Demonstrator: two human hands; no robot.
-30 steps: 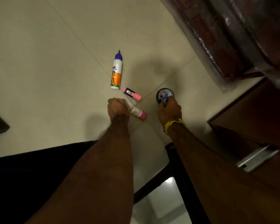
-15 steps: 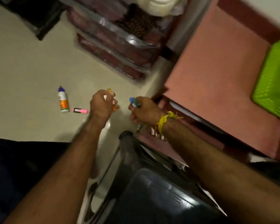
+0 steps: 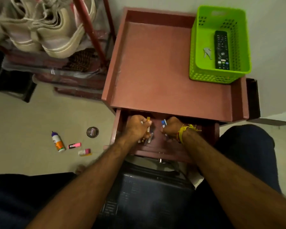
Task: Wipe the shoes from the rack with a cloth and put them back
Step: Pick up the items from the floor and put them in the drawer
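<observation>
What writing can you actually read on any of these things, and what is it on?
"Cherry": lid of the round tin on the floor.
Glue bottle label: too blurred to read.
Pink marker black label: too small.
Remote buttons in the green basket: unreadable.

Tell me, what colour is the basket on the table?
Bright green basket, seen clearly in the head view.

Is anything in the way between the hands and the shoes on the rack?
Nothing blocks the path, but both hands are busy. The left hand and right hand each grip small items inside the open drawer. The shoes sit up on the rack, to the left.
</observation>
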